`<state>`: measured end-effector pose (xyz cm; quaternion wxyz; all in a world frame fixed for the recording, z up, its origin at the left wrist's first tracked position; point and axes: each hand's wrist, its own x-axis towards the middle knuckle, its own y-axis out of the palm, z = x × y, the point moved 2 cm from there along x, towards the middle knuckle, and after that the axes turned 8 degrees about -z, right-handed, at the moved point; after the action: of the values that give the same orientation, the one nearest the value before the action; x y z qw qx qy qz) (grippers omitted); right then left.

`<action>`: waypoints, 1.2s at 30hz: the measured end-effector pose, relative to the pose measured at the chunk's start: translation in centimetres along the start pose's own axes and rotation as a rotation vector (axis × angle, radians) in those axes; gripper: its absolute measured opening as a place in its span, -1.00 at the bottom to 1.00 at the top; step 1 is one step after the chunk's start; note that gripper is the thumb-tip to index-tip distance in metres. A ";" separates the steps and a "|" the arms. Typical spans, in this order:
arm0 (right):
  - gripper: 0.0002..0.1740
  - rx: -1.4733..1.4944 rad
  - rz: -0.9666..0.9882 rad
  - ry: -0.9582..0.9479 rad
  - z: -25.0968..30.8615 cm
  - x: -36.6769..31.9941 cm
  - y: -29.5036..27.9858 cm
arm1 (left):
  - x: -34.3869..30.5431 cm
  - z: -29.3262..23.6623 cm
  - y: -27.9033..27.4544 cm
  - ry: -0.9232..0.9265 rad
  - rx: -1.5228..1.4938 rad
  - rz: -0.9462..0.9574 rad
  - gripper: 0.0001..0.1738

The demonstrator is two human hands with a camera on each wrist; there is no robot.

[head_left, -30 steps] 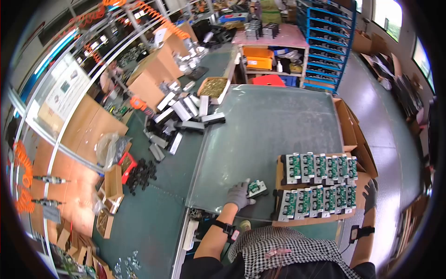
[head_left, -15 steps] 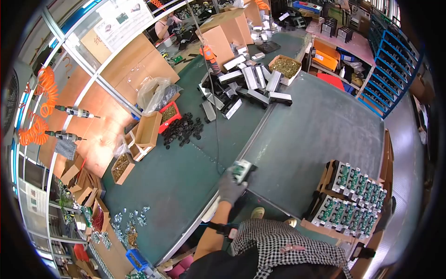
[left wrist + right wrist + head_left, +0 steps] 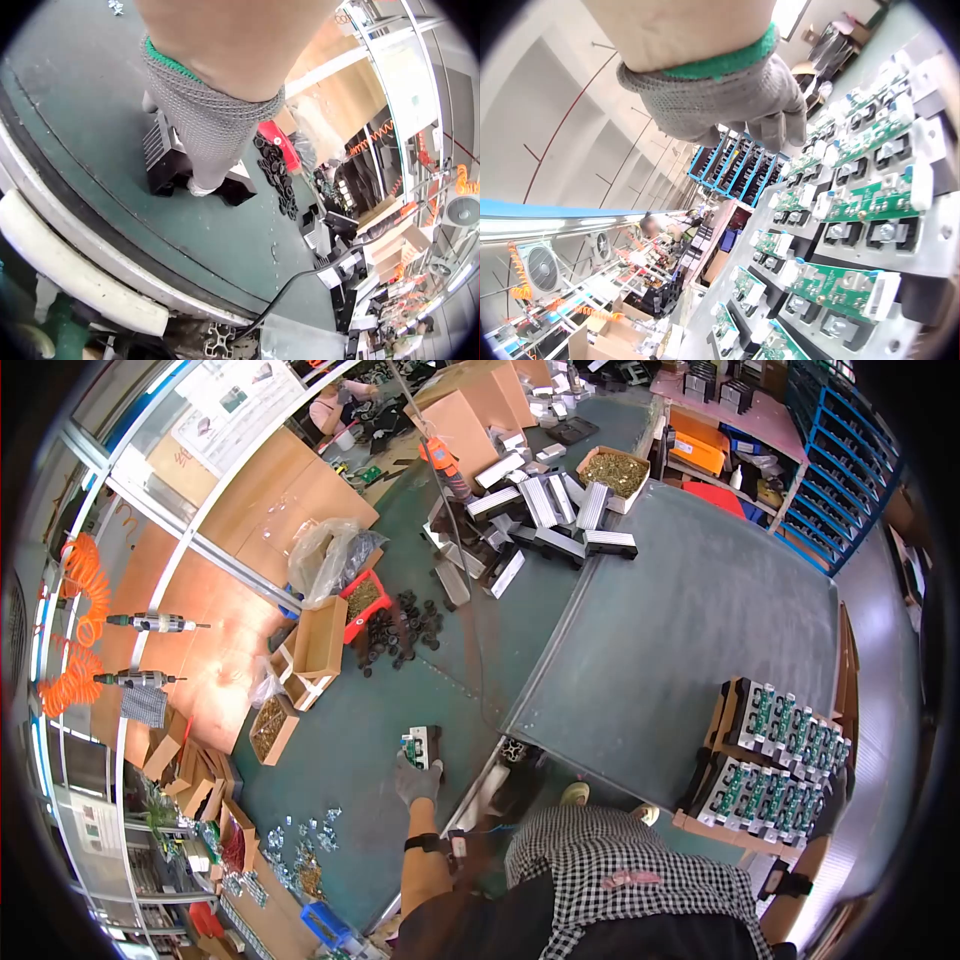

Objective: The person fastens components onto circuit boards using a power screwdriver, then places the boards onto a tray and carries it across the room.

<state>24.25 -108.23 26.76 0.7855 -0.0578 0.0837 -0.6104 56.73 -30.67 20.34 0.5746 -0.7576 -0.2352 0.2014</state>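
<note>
My gloved left hand holds a heat-sink module with a green circuit board on top, over the green bench beyond its front edge. In the left wrist view, the grey-gloved hand straddles the module's finned metal block, fingers down its sides; the board is hidden under the hand. My right hand is beside the right end of a batch of similar modules on cardboard. In the right wrist view, that gloved hand has loosely bent fingers with nothing visible in them, near the rows of boards.
Black round parts lie near a red bin on the bench. Heat sinks are piled farther back by a box of small brass-coloured parts. Loose small metal pieces lie left; a black cable crosses the bench.
My left hand has carried the module left from the raised grey-green tabletop to the lower bench. The head view has swung left. My right hand remains beside the module batch.
</note>
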 end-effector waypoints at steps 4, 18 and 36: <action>-0.38 -0.050 -0.031 -0.042 -3.8 -0.2 -3.8 | 1.8 -0.7 -0.7 0.013 0.079 0.123 0.03; -0.40 -0.023 -0.232 0.392 -3.1 -2.2 -10.0 | -13.0 -20.9 0.5 0.630 -0.521 0.413 -0.42; -0.44 0.096 0.390 0.731 -11.3 6.4 -11.2 | -38.0 -33.0 10.2 -0.119 -0.727 1.307 -0.14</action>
<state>12.85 -117.08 17.50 0.8067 0.2161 0.3379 -0.4339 46.29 -80.98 20.33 0.0376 -0.8728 0.1801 0.4520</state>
